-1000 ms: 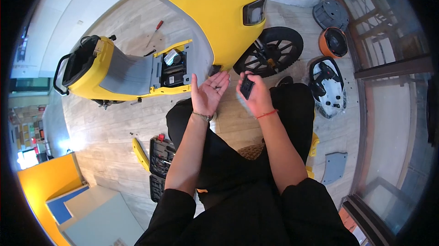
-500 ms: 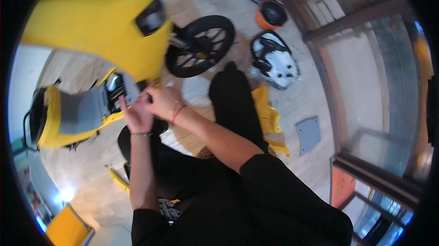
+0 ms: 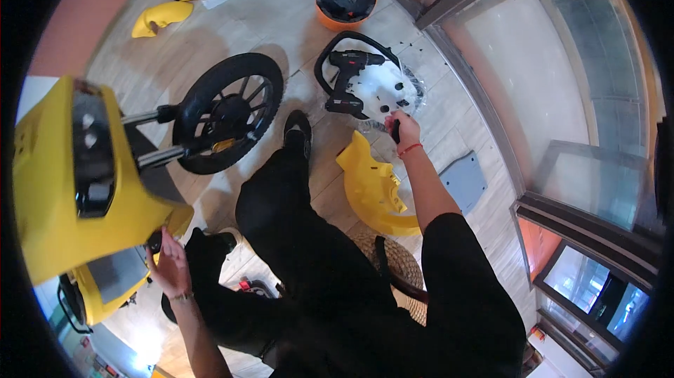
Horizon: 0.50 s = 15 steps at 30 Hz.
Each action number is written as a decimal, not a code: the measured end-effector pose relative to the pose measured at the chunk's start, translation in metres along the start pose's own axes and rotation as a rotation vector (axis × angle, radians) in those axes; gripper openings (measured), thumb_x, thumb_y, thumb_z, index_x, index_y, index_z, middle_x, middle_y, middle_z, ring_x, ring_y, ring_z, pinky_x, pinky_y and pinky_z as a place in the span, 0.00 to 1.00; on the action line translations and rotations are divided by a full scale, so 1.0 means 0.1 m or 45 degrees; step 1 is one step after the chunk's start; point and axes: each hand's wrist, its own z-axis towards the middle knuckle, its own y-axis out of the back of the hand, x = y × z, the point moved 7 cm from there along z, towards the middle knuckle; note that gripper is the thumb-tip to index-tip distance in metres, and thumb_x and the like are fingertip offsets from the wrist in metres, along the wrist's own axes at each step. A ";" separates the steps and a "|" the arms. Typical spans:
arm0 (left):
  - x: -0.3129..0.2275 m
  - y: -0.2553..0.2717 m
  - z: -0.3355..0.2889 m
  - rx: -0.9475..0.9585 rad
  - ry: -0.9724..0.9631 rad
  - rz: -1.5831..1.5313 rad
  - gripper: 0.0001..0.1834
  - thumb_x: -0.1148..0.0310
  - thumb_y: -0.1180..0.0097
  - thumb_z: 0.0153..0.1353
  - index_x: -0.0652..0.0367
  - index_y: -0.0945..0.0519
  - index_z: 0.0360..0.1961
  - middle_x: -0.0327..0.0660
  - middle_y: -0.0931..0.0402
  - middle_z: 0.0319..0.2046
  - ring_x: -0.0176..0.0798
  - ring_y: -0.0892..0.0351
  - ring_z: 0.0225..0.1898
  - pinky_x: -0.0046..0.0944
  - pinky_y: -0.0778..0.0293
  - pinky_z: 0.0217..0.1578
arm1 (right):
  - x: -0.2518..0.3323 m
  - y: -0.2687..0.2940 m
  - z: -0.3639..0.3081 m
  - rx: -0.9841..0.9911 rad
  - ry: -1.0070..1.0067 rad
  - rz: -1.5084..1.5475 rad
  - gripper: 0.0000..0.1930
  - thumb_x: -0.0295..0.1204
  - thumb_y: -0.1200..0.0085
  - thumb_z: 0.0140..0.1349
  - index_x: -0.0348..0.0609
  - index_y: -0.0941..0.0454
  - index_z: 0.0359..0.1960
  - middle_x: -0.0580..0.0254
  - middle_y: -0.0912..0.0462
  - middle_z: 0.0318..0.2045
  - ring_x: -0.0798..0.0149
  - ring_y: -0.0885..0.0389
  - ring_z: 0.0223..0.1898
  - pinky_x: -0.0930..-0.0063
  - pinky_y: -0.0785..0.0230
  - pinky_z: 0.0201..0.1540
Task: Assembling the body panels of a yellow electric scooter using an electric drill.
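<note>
A yellow scooter (image 3: 42,216) stands at the left, its black-spoked front wheel (image 3: 228,114) turned toward the middle. Under the lower edge of its yellow front body my left hand (image 3: 170,265) is held, fingers extended beside a round black part (image 3: 154,241). Far over to the right, my right hand (image 3: 407,132) is closed around a dark elongated object (image 3: 395,132) whose kind I cannot make out. That hand is at the near edge of a white plastic-wrapped piece (image 3: 379,86) with small black bits on it. A black power drill (image 3: 347,79) lies across the same piece.
An orange tub with a black inside (image 3: 345,0) is farther back. Yellow curved panels (image 3: 368,188) and a grey flat panel (image 3: 465,178) lie on the floor at the right. A woven seat (image 3: 407,265) is by my hip. Glass-framed doors (image 3: 583,62) border the right.
My hands were together by the scooter's front; now they are far apart. My right hand has moved right to the white piece. The view has turned rightward.
</note>
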 end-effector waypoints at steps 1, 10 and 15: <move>-0.03 -0.03 -0.05 -0.022 0.000 0.005 0.34 0.57 0.54 0.66 0.71 0.47 0.65 0.51 0.39 0.63 0.44 0.34 0.60 0.45 0.37 0.60 | -0.12 0.14 0.16 -0.134 -0.053 -0.154 0.08 0.29 0.46 0.52 0.36 0.26 0.29 0.57 0.21 0.23 0.66 0.23 0.22 0.76 0.32 0.22; 0.01 -0.16 -0.02 -0.220 0.056 -0.035 0.32 0.59 0.55 0.66 0.67 0.45 0.64 0.51 0.35 0.60 0.46 0.32 0.59 0.47 0.35 0.58 | 0.07 0.63 1.87 -0.407 0.536 -1.571 0.13 0.35 0.47 0.56 0.36 0.22 0.35 0.53 0.17 0.26 0.57 0.18 0.29 0.67 0.28 0.36; -0.17 -0.21 -0.24 -0.412 -0.058 -0.019 0.32 0.59 0.54 0.65 0.67 0.44 0.64 0.52 0.33 0.58 0.47 0.31 0.57 0.46 0.35 0.57 | -0.20 -0.10 1.87 -0.091 0.538 -2.119 0.14 0.33 0.45 0.56 0.45 0.24 0.44 0.47 0.20 0.40 0.48 0.21 0.43 0.59 0.29 0.48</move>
